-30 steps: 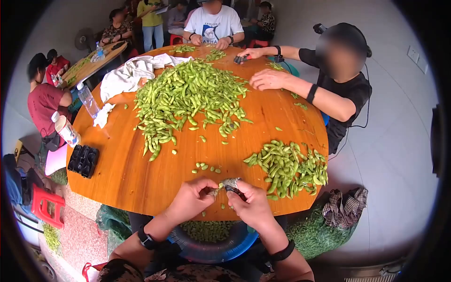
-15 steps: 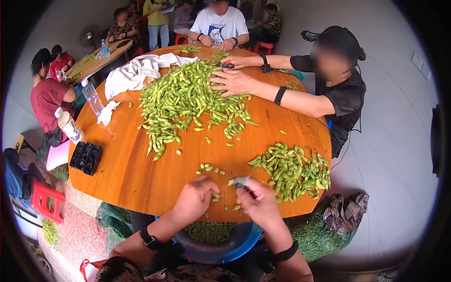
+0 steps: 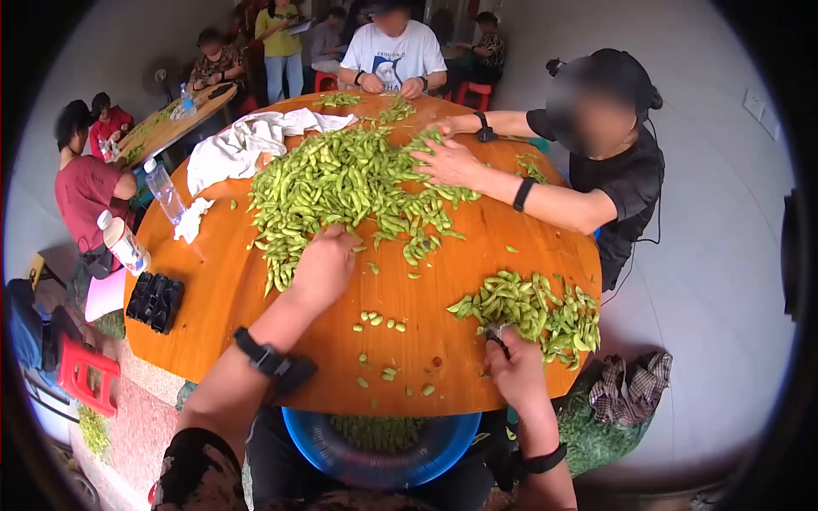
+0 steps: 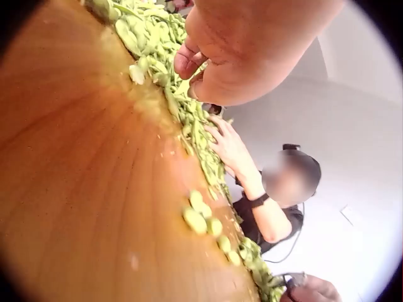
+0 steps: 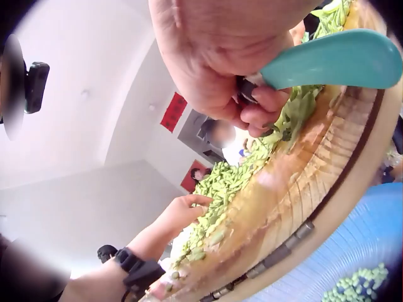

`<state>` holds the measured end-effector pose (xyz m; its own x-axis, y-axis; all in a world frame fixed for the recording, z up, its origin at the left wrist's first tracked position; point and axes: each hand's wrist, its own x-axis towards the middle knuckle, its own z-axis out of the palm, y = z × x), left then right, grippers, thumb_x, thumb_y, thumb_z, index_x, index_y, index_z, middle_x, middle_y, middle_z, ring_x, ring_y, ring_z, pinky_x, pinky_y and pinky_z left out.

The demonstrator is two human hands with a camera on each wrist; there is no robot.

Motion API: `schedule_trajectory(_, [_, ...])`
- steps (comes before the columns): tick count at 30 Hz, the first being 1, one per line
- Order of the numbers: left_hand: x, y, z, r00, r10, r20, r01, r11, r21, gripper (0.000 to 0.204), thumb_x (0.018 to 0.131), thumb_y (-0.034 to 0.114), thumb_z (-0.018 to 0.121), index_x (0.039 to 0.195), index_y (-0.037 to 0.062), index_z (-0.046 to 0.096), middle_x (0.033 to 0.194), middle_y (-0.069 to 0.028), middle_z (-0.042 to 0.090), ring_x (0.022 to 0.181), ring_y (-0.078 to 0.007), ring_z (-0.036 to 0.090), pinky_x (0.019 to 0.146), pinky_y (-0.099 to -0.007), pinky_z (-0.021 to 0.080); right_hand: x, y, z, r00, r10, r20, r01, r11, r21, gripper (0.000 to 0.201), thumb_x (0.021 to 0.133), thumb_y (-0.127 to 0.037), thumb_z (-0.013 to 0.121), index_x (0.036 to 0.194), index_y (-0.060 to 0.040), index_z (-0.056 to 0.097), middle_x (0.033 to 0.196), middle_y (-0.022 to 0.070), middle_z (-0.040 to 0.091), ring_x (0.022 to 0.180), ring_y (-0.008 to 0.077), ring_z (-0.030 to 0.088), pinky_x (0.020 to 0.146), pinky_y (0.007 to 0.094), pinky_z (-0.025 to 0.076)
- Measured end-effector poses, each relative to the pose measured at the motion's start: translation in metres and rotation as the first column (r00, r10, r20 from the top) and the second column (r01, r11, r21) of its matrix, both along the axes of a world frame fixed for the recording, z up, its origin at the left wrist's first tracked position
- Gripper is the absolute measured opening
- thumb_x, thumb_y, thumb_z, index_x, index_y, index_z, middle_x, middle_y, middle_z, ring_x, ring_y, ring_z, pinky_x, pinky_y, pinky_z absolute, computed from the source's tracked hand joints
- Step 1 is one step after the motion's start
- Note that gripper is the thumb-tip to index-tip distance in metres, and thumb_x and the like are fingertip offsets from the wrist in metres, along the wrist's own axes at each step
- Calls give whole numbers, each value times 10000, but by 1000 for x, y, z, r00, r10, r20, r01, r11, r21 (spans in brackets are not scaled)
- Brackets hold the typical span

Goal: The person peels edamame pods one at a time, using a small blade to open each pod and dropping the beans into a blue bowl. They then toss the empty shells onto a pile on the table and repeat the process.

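I can't tell if the left hand [image 3: 324, 271] pinches edamame pods [image 3: 336, 175]; lower right, the right hand [image 3: 518, 373] grips a teal-handled tool [image 5: 337, 60].

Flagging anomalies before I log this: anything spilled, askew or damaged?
Nothing obviously damaged. Mildly odd: several shelled beans lie loose on the near part of the table, outside the blue basin below, which holds many more. Possibly strays, maybe just set aside.
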<state>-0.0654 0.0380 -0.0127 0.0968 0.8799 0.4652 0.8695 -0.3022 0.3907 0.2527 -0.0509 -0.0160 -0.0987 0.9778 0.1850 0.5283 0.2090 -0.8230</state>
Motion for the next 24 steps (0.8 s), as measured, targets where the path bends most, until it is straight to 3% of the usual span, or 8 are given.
schedule_trajectory(1, [-4, 16, -3, 996, 13, -93, -8, 999, 49, 209, 724, -19, 573, 914, 45, 636, 938, -139, 584, 931, -348, 564, 809, -390, 494, -3, -1, 0, 1000, 13, -21, -12, 1000, 14, 117, 849, -43, 560, 954, 6, 581, 689, 188, 566, 587, 259, 555, 572, 319, 446])
schedule_trajectory(3, [-12, 40, -12, 982, 25, -185, -6, 995, 99, 231, 720, -34, 567, 928, 44, 630, 988, -136, 575, 954, -340, 561, 818, -386, 491, -5, -2, -1, 1000, 13, -27, -11, 999, 52, 48, 868, -23, 544, 835, 13, 545, 596, 23, 515, 563, 83, 493, 527, 254, 415])
schedule_trajectory(5, [-18, 57, -19, 926, 13, -376, -36, 998, -54, 260, 719, -65, 538, 942, 43, 616, 1062, -129, 551, 1005, -337, 544, 834, -376, 485, -3, -2, -4, 999, 44, -8, -44, 999, -22, 86, 840, -31, 571, 914, 11, 562, 707, 204, 559, 592, 286, 536, 584, 326, 446])
schedule_trajectory(7, [-16, 56, -10, 918, 2, -397, -24, 998, -51, 237, 729, -67, 526, 922, 38, 613, 1053, -138, 566, 970, -340, 567, 824, -385, 490, -4, -3, -3, 999, 45, -26, -45, 999, -4, 65, 839, -24, 566, 893, 9, 551, 684, 196, 539, 583, 279, 521, 577, 321, 441])
schedule_trajectory(11, [0, 29, 3, 972, -31, -233, 23, 999, -35, 200, 762, -35, 554, 948, 19, 608, 994, -178, 608, 829, -365, 615, 759, -426, 507, -11, -1, 6, 990, 111, -91, -119, 989, -84, 56, 870, -37, 552, 916, -8, 561, 669, 84, 533, 549, 137, 496, 513, 260, 411])
schedule_trajectory(14, [42, -23, 11, 928, -287, 235, 326, 935, -143, 242, 848, -2, 571, 1088, 5, 590, 903, -126, 618, 731, -199, 612, 665, -305, 506, -29, -1, 19, 931, 72, -358, -173, 951, -258, 82, 898, -60, 549, 965, -20, 574, 682, 12, 555, 545, 55, 486, 481, 214, 404])
schedule_trajectory(17, [72, -59, -3, 635, -216, 742, 567, 782, -258, 334, 878, -39, 507, 1198, 32, 570, 905, -84, 619, 689, -140, 599, 634, -242, 487, -42, 2, 21, 859, 35, -511, -252, 898, -361, 142, 916, -96, 545, 1030, -23, 588, 718, -10, 572, 548, 41, 495, 473, 193, 417])
schedule_trajectory(24, [83, -66, -17, 622, -309, 719, 608, 769, -196, 429, 850, -60, 526, 1262, 59, 532, 935, -55, 604, 676, -92, 575, 609, -230, 480, -54, -1, 14, 809, -36, -587, -282, 852, -441, 101, 942, -114, 521, 935, -43, 593, 710, -11, 562, 513, 34, 474, 422, 175, 330])
